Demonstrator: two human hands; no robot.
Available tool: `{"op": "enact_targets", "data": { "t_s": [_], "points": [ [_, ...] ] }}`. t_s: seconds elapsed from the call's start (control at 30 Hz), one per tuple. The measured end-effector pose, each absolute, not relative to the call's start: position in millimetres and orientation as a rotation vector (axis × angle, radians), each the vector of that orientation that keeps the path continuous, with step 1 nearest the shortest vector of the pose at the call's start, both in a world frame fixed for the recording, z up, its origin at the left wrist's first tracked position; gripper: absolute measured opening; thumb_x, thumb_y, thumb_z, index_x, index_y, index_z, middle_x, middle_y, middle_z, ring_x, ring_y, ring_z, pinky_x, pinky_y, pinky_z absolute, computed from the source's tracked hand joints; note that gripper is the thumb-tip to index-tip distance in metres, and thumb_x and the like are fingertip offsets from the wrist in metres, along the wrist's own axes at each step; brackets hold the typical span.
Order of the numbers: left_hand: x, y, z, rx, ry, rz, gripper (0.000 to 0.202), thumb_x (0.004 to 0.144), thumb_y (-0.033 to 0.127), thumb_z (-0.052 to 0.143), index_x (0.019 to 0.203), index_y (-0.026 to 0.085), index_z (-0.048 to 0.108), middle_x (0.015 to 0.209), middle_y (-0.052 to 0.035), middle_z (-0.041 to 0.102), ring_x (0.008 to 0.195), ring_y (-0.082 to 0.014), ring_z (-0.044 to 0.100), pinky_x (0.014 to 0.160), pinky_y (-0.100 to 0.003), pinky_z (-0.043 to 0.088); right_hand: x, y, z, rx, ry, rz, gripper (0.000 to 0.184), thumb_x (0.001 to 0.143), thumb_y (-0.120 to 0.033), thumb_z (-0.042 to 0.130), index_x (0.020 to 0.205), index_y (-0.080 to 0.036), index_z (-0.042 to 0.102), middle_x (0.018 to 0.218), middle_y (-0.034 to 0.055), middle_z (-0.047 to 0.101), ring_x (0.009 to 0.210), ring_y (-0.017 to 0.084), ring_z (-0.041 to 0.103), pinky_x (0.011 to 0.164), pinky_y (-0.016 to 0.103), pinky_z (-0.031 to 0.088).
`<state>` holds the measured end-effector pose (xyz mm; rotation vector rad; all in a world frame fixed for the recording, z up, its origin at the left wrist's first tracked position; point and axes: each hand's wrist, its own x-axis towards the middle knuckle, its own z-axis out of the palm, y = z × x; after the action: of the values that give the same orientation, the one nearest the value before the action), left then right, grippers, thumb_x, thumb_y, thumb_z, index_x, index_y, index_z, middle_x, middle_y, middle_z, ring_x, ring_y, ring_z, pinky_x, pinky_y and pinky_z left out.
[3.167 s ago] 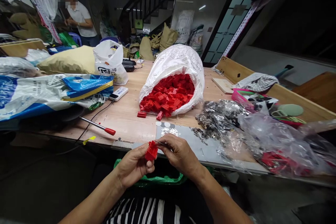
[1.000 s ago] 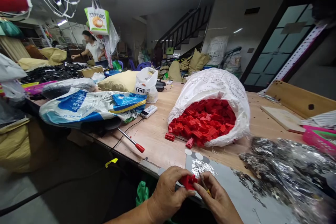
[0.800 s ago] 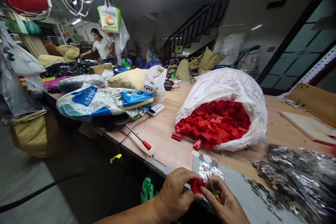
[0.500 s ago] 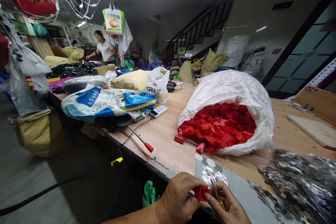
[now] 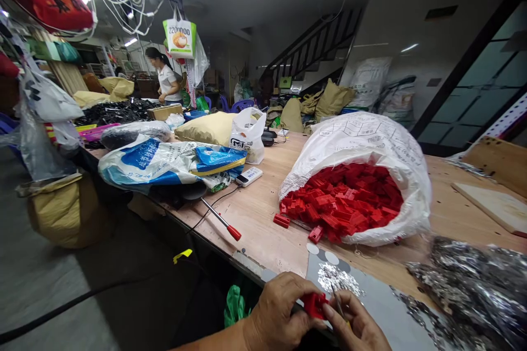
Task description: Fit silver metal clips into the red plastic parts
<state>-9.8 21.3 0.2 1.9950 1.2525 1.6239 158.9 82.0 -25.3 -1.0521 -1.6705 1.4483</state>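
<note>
Between the thumb and fingers of my left hand [image 5: 282, 310] is a small red plastic part [image 5: 314, 305], held just over the table's front edge. My right hand [image 5: 357, 322] is closed round a thin pointed metal tool [image 5: 336, 300] with a yellowish handle, mostly hidden by the fingers; its kind is unclear. The right fingertips touch the red part's right side. Just beyond the hands, a heap of small shiny metal pieces [image 5: 335, 278] lies on a grey mat [image 5: 373, 299].
A white sack [image 5: 366, 131] spills red plastic parts [image 5: 341, 197] onto the table. Dark metal pieces in clear plastic [image 5: 473, 279] lie at the right. A red-tipped lever [image 5: 222, 219] juts over the front edge, near a blue-white bag [image 5: 164, 162]. A person [image 5: 167, 79] stands far back.
Both hands stay almost in place, with the red part turned slightly in the fingers. The person in the background has drawn in an outstretched arm. The view has shifted a little.
</note>
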Motion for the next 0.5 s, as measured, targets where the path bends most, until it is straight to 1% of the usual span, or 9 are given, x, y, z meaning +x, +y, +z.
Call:
{"op": "enact_targets", "data": {
  "t_s": [0.13, 0.23, 0.33, 0.5],
  "points": [
    [-12.6, 14.8, 5.1, 1.908, 1.274, 1.564, 0.030, 0.076, 0.025, 0.070, 0.105, 0.018, 0.063, 0.094, -0.0083, 0.070, 0.086, -0.0198, 0.064, 0.078, -0.030, 0.052, 155.0, 70.5, -2.9, -1.097, -1.681, 1.394, 0.040, 0.076, -0.057, 0.062, 0.072, -0.020, 0.048, 0.065, -0.0031, 0.043, 0.057, 0.011, 0.041, 0.050, 0.021, 0.037],
    [-16.5, 11.9, 8.3, 1.882, 1.272, 1.538, 0.028, 0.079, 0.022, 0.067, 0.106, 0.020, 0.062, 0.098, -0.0079, 0.069, 0.092, -0.0198, 0.064, 0.084, -0.032, 0.050, 149.9, 64.6, 9.7, -1.078, -1.637, 1.426, 0.035, 0.078, -0.052, 0.063, 0.076, -0.020, 0.047, 0.066, -0.0039, 0.043, 0.056, 0.010, 0.038, 0.050, 0.021, 0.034],
    [-20.4, 12.2, 8.6, 1.884, 1.279, 1.527, 0.029, 0.080, 0.019, 0.066, 0.108, 0.021, 0.061, 0.101, -0.0069, 0.068, 0.095, -0.0189, 0.063, 0.085, -0.032, 0.050, 145.7, 63.5, 13.8, -1.006, -1.596, 1.467, 0.033, 0.079, -0.049, 0.063, 0.077, -0.021, 0.045, 0.067, -0.0042, 0.044, 0.058, 0.010, 0.039, 0.054, 0.022, 0.034],
    [-23.0, 12.3, 5.8, 1.940, 1.303, 1.525, 0.030, 0.081, 0.017, 0.066, 0.109, 0.021, 0.060, 0.101, -0.0054, 0.068, 0.095, -0.0180, 0.063, 0.085, -0.031, 0.050, 144.6, 62.4, 11.5, -0.941, -1.576, 1.474, 0.029, 0.081, -0.043, 0.063, 0.077, -0.020, 0.045, 0.071, -0.0043, 0.046, 0.065, 0.011, 0.042, 0.062, 0.023, 0.035]
  ]
}}
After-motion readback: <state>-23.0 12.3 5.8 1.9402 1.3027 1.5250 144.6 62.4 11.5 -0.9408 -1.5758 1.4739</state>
